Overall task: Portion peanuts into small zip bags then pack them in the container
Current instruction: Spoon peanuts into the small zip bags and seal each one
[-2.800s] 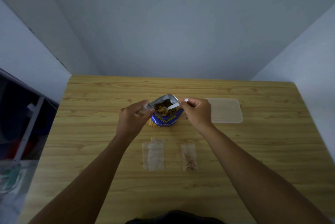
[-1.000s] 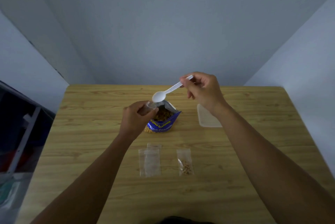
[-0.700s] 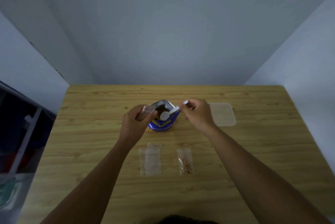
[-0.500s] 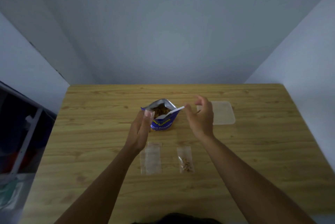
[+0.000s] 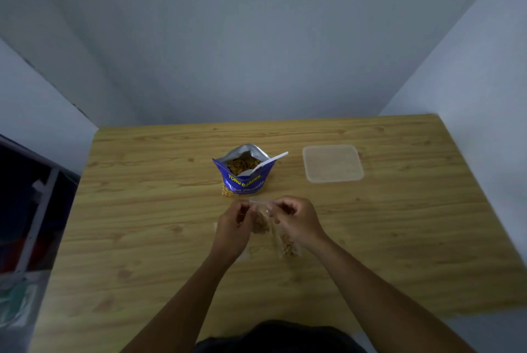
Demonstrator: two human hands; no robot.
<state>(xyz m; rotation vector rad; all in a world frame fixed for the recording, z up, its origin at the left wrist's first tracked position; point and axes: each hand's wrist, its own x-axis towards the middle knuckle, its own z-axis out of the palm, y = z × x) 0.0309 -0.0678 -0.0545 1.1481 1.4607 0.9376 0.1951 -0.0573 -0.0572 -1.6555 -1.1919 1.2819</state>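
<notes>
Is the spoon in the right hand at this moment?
No. The spoon rests in the open peanut bag, while both hands pinch a small zip bag.

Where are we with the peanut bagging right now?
One filled zip bag lies on the table. The left hand and right hand pinch a second bag holding peanuts; spoon rests in the peanut packet. The container holds no bags yet.
</notes>
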